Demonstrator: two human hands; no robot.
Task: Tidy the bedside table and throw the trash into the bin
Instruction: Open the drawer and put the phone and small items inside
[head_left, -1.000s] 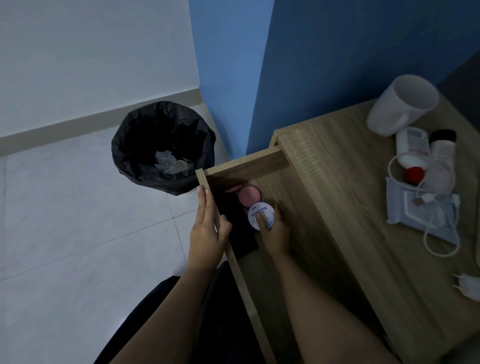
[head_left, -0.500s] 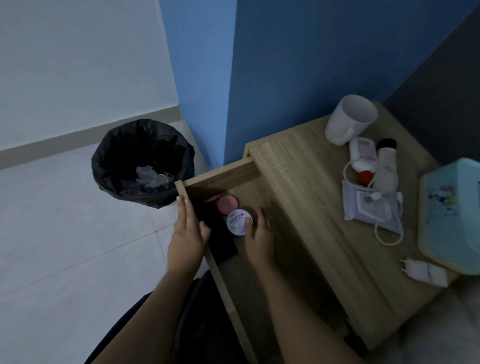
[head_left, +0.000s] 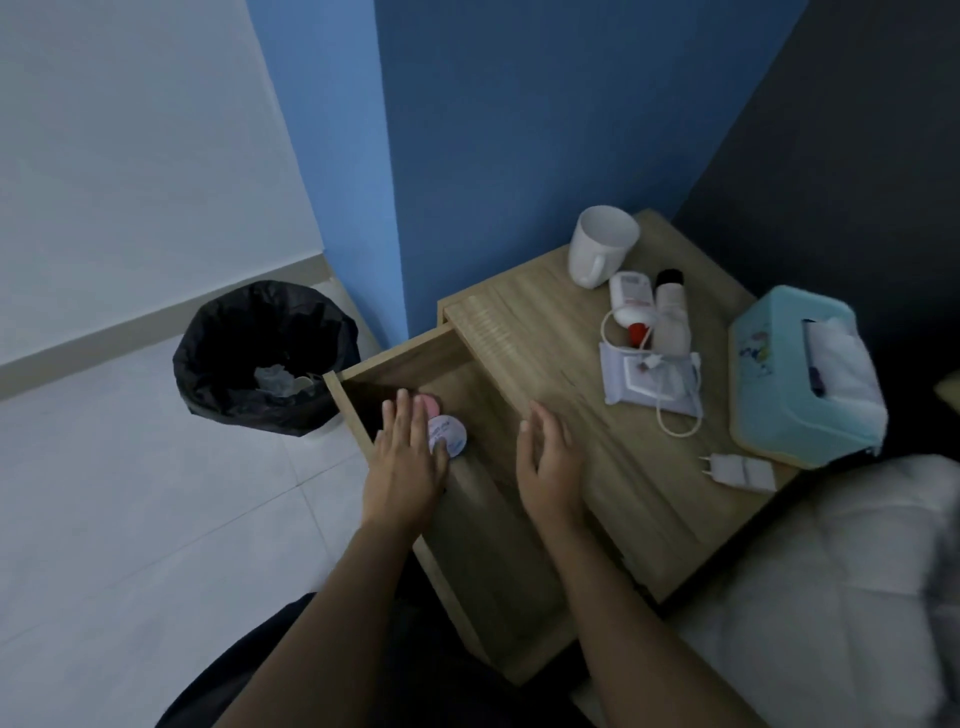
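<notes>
The bedside table (head_left: 535, 332) stands against the blue wall with its drawer (head_left: 405, 358) pulled open toward the person; the left hand (head_left: 405, 467) hovers flat over the drawer's left wall, fingers straight and together, gripping nothing, with the thumb at the edge of a white-lidded round jar (head_left: 452, 434) that lies in the drawer's far left corner; a small pink tin (head_left: 431, 401) sits just beyond the jar, touching or nearly touching it, partly hidden by the fingertips; the right hand (head_left: 550, 467) hangs above the drawer's right side near the tabletop edge, fingers loosely extended and empty; on the tabletop, at the far end, a white mug (head_left: 602, 252) stands upright, and just nearer lie a white bottle with a red cap (head_left: 628, 296) and a black-capped bottle (head_left: 671, 306) side by side; a pack of wet wipes (head_left: 623, 387) lies nearer still, with a white cable (head_left: 670, 415) looping across it; a white charger plug (head_left: 737, 470) rests at the near right corner; a teal tissue box (head_left: 769, 374) sits along the right edge, beside white bedding (head_left: 831, 571); on the floor to the left, well apart from the table, a bin (head_left: 218, 332) lined with a black bag holds crumpled trash (head_left: 275, 379).
</notes>
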